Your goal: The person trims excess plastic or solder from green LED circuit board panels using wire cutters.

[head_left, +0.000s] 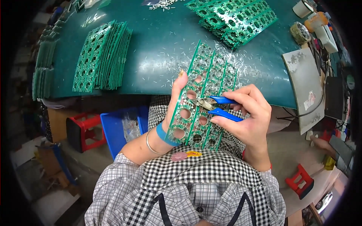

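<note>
A green circuit board panel with rows of round holes is tilted in front of me, over the table's near edge. My left hand grips it along its left side, the thumb at the edge and the other fingers behind it, partly seen through the holes. In my right hand is a pair of blue-handled side cutters, thumb on one handle and fingers on the other. The cutters' jaws lie against the panel's face near a hole at the left column. Whether the jaws touch a lead is too small to tell.
On the green table, a row of upright panels stands left and a panel pile lies at the back. Clipped leads litter the surface. A blue bin and red stools stand below; a grey board leans right.
</note>
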Motion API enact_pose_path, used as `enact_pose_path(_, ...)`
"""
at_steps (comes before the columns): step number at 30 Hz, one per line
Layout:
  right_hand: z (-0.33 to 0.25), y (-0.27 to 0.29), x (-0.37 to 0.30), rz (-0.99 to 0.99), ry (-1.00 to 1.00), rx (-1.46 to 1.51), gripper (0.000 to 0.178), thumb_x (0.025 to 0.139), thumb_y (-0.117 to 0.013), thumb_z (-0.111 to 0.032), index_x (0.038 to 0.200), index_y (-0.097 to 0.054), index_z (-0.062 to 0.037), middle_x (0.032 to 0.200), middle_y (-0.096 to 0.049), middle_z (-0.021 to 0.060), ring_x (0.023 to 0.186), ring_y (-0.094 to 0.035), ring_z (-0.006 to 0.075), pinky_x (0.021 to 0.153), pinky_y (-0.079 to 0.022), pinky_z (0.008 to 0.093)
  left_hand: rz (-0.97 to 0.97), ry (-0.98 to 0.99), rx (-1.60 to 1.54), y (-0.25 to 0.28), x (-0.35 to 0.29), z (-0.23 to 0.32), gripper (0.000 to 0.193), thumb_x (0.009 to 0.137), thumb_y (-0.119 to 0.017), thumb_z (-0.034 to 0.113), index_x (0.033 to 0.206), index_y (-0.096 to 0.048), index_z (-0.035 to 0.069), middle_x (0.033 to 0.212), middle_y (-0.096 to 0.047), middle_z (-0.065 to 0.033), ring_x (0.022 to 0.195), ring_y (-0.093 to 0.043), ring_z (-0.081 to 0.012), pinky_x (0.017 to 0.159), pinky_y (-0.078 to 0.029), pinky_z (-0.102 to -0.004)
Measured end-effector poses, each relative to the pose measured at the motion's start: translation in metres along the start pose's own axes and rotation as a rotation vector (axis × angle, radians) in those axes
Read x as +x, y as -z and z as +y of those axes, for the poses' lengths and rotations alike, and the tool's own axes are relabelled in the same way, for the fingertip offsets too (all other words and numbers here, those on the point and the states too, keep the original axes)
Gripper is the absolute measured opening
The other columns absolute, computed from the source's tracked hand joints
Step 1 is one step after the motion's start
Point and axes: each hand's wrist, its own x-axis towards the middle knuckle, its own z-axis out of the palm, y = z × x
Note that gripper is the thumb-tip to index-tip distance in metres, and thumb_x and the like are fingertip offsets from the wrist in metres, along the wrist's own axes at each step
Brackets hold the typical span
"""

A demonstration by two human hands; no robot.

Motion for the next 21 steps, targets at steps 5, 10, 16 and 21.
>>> enact_pose_path(5, 0.001, 0.002, -0.004, -0.003, -0.025, -0.025, 0.05, 0.058, -0.098, -0.02, 0.099, -0.076, -0.0023, 0.082, -0.064, 0.0031, 0.064, -0.056, 0.0088, 0.055, -0.048, 0.0243, 0.081, -0.009, 0.022, 0.002, 0.002, -0.001, 0.073, 0.099, -0.039, 0.07, 0.139, -0.057, 0.012, 0.122, -0.071, -0.0111, 0.099, -0.072, -0.0216, 0.082, -0.061, -0.0353)
enact_pose_path(10, 0.004, 0.002, -0.003, 0.034, -0.008, 0.053, 0.053, 0.059, -0.097, -0.02, 0.104, -0.075, -0.0027, 0.091, -0.064, 0.0044, 0.071, -0.06, 0.0093, 0.057, -0.049, 0.0222, -0.147, 0.071, -0.094, 0.006, 0.001, 0.007, 0.075, 0.099, -0.039, 0.07, 0.138, -0.057, 0.009, 0.123, -0.07, -0.0153, 0.102, -0.072, -0.0261, 0.085, -0.061, -0.0405)
enact_pose_path(16, -0.003, -0.005, -0.003, -0.005, 0.026, 0.063, 0.054, 0.059, -0.097, -0.02, 0.105, -0.074, -0.0026, 0.094, -0.064, 0.0061, 0.072, -0.06, 0.0101, 0.056, -0.049, 0.0232, 0.222, -0.046, 0.102, -0.036, 0.004, -0.007, 0.07, 0.097, -0.043, 0.07, 0.133, -0.058, 0.012, 0.112, -0.072, -0.012, 0.09, -0.072, -0.0225, 0.075, -0.061, -0.0357)
enact_pose_path(21, 0.003, -0.006, -0.01, -0.016, 0.039, 0.045, 0.054, 0.058, -0.098, -0.021, 0.104, -0.075, -0.0027, 0.093, -0.065, 0.0062, 0.066, -0.057, 0.0098, 0.053, -0.046, 0.0234, 0.177, -0.092, 0.127, -0.025, 0.008, -0.01, 0.069, 0.098, -0.044, 0.068, 0.132, -0.059, 0.009, 0.115, -0.071, -0.0133, 0.094, -0.072, -0.0254, 0.083, -0.061, -0.0401)
